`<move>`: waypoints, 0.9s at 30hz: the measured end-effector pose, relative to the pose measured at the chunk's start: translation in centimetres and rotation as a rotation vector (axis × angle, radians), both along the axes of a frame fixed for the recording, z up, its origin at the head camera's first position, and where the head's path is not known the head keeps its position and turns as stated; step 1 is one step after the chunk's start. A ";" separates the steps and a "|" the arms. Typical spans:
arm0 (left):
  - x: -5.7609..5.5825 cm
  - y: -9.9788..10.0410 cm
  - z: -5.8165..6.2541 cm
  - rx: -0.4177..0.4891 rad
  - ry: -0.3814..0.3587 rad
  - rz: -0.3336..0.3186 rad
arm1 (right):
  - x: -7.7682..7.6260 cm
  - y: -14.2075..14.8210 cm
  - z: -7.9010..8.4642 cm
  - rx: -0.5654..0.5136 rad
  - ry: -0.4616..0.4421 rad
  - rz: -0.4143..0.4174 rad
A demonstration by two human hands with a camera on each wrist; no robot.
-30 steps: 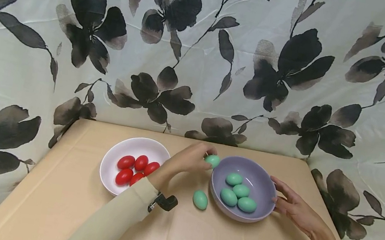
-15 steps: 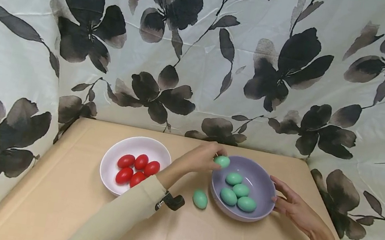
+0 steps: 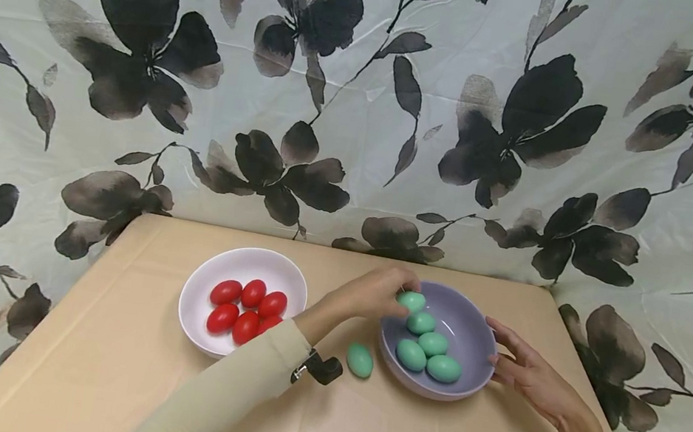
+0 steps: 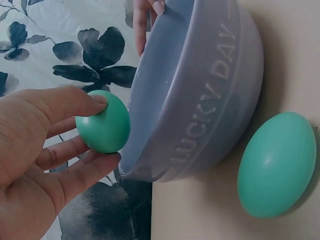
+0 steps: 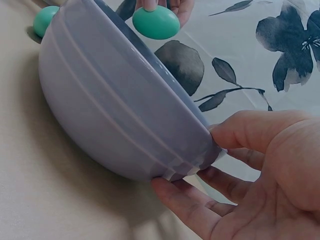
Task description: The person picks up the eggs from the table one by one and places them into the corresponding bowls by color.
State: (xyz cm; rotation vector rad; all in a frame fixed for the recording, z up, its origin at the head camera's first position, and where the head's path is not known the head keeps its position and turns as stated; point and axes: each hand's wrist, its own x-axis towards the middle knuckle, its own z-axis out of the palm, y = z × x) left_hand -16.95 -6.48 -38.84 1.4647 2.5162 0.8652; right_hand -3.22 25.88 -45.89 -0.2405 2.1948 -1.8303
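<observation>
My left hand pinches a green egg between thumb and fingertips, at the upper left rim of the purple bowl. Several green eggs lie inside this bowl. Another green egg rests on the table, left of the bowl. My right hand touches the bowl's right side with fairly straight, spread fingers. In the right wrist view, its thumb meets the rim while fingertips rest against the outer wall.
A white bowl with several red eggs stands on the left of the tan table, partly hidden by my left forearm. Behind the table hangs a flower-patterned cloth.
My left hand has carried the green egg rightward, from beside the purple bowl to over its upper left rim. My right hand stays against the bowl; the other green eggs have not moved.
</observation>
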 end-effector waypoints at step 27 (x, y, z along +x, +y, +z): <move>-0.6 1.9 -2.1 -0.097 -0.014 -0.061 | -0.9 0.0 -0.7 -0.026 0.013 -0.001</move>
